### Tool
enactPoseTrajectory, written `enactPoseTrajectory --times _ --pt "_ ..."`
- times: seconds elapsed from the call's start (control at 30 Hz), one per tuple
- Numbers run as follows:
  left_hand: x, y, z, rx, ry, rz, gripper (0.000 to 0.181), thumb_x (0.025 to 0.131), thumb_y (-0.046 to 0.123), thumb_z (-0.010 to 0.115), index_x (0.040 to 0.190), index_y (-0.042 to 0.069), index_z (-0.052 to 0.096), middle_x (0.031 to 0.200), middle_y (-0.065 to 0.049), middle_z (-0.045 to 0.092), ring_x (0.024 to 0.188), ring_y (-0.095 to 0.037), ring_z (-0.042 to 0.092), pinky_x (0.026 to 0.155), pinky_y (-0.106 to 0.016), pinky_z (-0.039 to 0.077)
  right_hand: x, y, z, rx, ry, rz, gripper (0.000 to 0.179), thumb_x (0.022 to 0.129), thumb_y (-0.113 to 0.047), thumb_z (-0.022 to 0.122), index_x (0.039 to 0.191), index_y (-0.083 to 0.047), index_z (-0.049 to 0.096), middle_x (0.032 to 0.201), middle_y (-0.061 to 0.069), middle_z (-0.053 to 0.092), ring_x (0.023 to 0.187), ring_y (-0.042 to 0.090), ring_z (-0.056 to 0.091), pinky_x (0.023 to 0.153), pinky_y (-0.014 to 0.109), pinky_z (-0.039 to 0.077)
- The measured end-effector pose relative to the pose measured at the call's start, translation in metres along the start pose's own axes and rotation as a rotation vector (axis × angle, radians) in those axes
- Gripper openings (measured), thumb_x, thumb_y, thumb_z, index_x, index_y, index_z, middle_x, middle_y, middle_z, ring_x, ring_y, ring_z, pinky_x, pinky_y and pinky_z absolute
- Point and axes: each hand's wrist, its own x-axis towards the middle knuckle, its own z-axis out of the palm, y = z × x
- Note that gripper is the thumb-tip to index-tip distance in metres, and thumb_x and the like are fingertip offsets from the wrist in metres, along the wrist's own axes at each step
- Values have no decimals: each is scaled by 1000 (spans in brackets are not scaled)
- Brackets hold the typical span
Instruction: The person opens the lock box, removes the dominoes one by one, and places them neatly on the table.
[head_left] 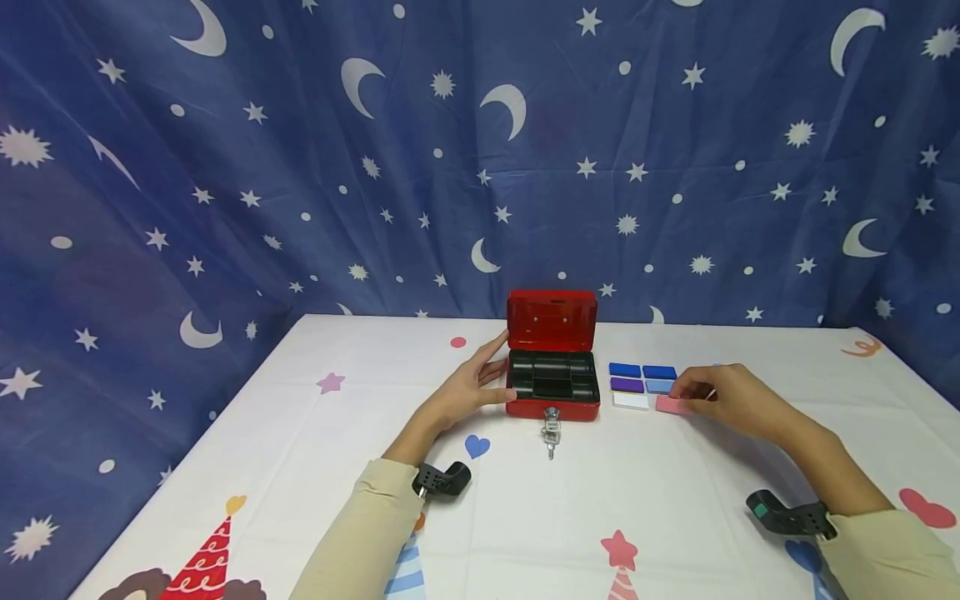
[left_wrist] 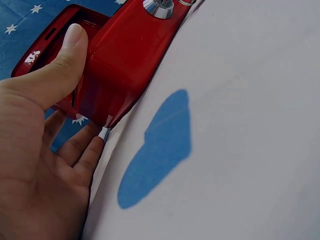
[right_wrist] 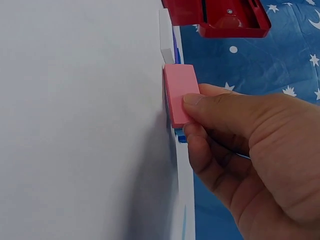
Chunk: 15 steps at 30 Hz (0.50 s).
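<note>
A red cash box point(head_left: 553, 410) with a black compartment tray point(head_left: 551, 373) stands with its lid point(head_left: 551, 321) raised. My left hand point(head_left: 472, 385) rests against its left side, the thumb near the front rim and the fingers spread toward the lid. In the left wrist view, the thumb point(left_wrist: 65, 65) touches the red box point(left_wrist: 122, 55). To the right of the box, my right hand point(head_left: 731, 400) pinches a pink rectangular block point(head_left: 670, 405) between thumb and fingers. The right wrist view shows the pink block point(right_wrist: 181, 90) close to the tabletop, its broad face toward the camera.
Left of and behind the pink block lie a white block point(head_left: 631, 402), a purple block point(head_left: 627, 385), a light blue block point(head_left: 660, 387) and two dark blue blocks point(head_left: 659, 372). Keys point(head_left: 551, 433) hang at the box's front lock. A starry blue curtain point(head_left: 420, 167) backs the white table point(head_left: 540, 517).
</note>
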Motion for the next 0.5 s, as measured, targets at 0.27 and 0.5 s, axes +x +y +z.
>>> enactPoseTrajectory --times 0.27,0.5 --pt "-1 3 0 -14 -16 21 95 80 5 76 153 33 21 156 -1 21 135 -23 37 108 -37 33 1 1 3 17 13 4 16 82 -4 73 93 -15 70 80 -7 61 76 15 54 68 27 51" --pt "-8 20 0 -55 -45 21 95 81 -1 73 155 18 16 158 -12 15 137 -33 31 110 -46 28 1 1 4 23 25 2 18 82 -1 71 93 -15 70 81 -6 61 77 16 54 70 29 52"
